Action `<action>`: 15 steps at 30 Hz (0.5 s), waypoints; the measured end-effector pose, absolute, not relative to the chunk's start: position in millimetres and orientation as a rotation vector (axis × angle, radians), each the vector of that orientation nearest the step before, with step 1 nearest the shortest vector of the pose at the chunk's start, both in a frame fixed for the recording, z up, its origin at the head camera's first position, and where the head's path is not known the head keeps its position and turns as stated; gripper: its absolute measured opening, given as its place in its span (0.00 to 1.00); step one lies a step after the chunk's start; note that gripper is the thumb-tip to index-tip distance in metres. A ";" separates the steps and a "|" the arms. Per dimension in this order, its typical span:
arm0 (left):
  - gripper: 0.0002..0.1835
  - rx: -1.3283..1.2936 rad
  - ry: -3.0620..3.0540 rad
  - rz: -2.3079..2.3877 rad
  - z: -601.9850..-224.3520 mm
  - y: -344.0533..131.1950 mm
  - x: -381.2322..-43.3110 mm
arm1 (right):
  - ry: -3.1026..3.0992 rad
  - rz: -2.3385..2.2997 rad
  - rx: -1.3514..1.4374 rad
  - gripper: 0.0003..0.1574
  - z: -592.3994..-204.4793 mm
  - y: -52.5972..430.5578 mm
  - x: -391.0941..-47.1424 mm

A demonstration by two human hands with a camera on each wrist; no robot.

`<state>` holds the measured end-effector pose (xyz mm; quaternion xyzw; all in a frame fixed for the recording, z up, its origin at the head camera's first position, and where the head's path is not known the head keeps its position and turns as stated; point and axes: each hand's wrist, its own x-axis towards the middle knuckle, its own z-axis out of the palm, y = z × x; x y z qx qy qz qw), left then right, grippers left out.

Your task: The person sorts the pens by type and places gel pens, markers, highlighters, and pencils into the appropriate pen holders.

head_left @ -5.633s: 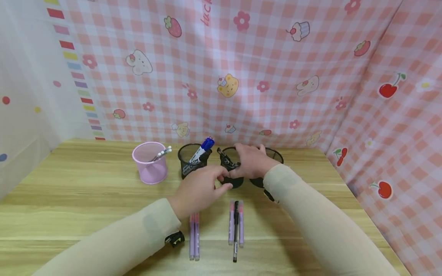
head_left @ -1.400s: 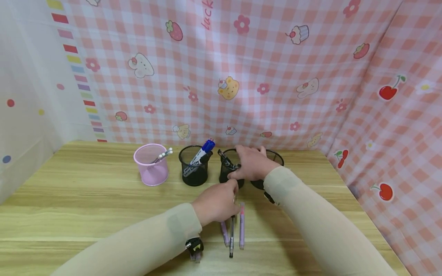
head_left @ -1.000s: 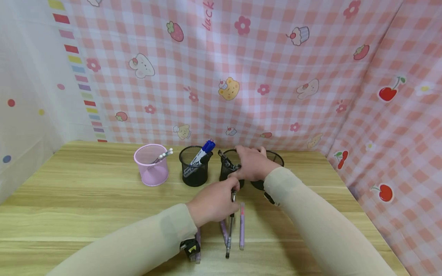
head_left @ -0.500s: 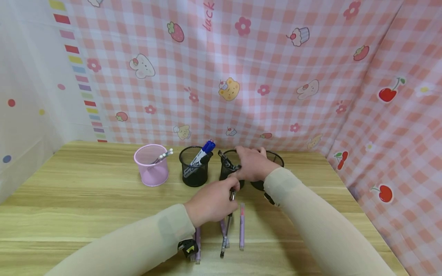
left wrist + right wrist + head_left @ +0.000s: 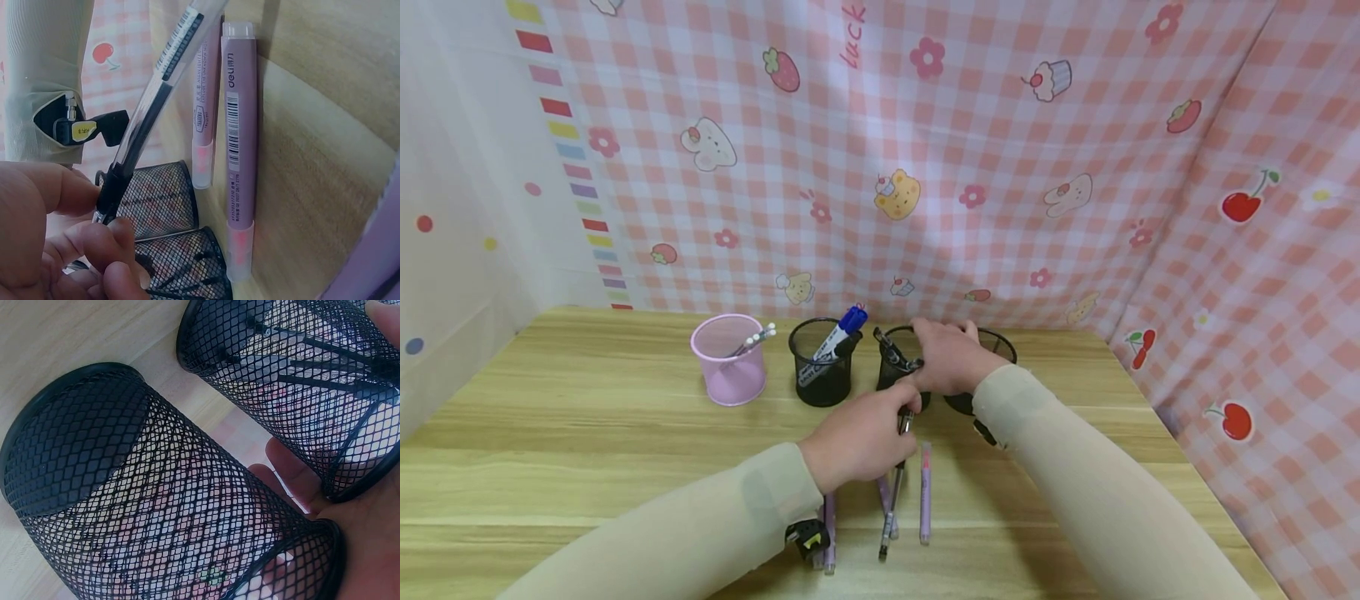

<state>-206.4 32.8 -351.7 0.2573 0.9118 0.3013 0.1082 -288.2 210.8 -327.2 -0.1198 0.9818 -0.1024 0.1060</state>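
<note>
Showing a clear, labelled barrel (image 5: 143, 125), the pen (image 5: 154, 100) is pinched by left fingers (image 5: 103, 244); right fingers (image 5: 292, 467) grip a mesh cup (image 5: 250, 400).

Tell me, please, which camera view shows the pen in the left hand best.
The left wrist view: the pen appears large, with its clear barrel and label visible, though its upper end leaves the frame. The head view shows it smaller, partly covered by the left hand. The right wrist view does not show it.

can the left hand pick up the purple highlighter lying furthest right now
Probably not yet: the purple highlighter lies close by with nothing seen on top, but the left hand pinches a pen, which it would likely have to release first.
</note>
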 end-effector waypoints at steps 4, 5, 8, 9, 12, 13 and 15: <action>0.20 0.770 2.684 0.903 -349.9 32.5 -206.4 | 2.897 -0.303 -0.354 0.66 -327.7 210.7 -288.4; 0.20 0.773 2.684 0.907 -349.6 32.4 -206.3 | 2.898 -0.304 -0.353 0.65 -327.9 210.6 -288.5; 0.19 0.780 2.684 0.913 -348.8 32.1 -206.0 | 2.895 -0.308 -0.350 0.65 -327.8 210.5 -288.5; 0.19 0.780 2.685 0.912 -348.5 32.0 -205.9 | 2.894 -0.310 -0.348 0.66 -327.7 210.5 -288.4; 0.19 0.781 2.685 0.916 -347.9 31.7 -205.5 | 2.891 -0.314 -0.348 0.67 -327.4 210.4 -288.3; 0.19 0.780 2.684 0.918 -347.7 31.6 -205.4 | 2.892 -0.312 -0.347 0.67 -327.4 210.4 -288.4; 0.19 0.777 2.684 0.920 -347.6 31.4 -205.4 | 2.894 -0.308 -0.347 0.67 -327.6 210.5 -288.9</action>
